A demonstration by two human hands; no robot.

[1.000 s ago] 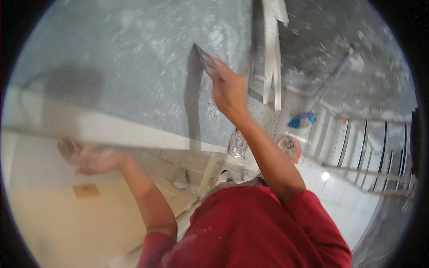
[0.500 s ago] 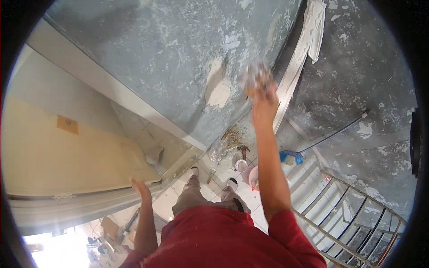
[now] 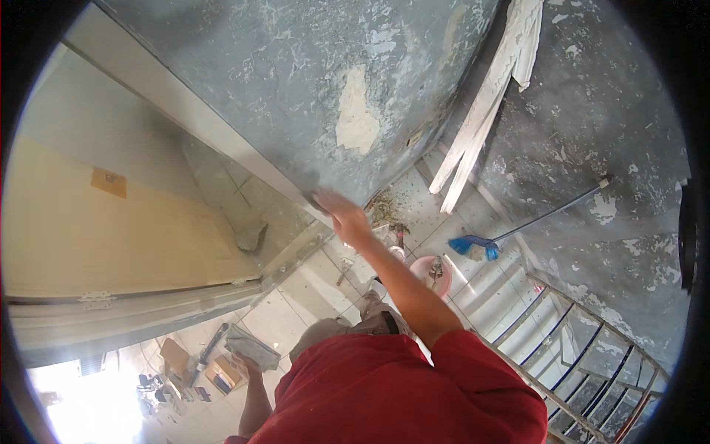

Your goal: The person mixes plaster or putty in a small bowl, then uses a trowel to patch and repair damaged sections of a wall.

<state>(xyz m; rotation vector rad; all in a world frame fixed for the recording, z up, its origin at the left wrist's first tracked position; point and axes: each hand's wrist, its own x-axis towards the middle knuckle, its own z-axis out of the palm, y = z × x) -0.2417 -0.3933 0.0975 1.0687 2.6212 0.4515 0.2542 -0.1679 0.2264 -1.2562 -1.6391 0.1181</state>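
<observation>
Your right hand [image 3: 344,218] presses flat against the grey wall [image 3: 296,81], fingers stretched along its lower edge, and whether a blade lies under them cannot be told; the plaster there is rough, mottled and flaking, with a pale buff patch [image 3: 356,118] of bare filler just above your knuckles; your left hand [image 3: 248,364] hangs low by your hip, closed on a flat grey plaster board [image 3: 251,346], its surface smeared; to the right of your right hand, torn white strips [image 3: 481,118] peel from the wall in a long ragged band; below your right forearm sits a round pink bucket [image 3: 429,272], something small and dark inside it; just beyond lies a blue-headed broom [image 3: 473,246] with a thin straight handle; a metal railing [image 3: 577,348] stands further right.
</observation>
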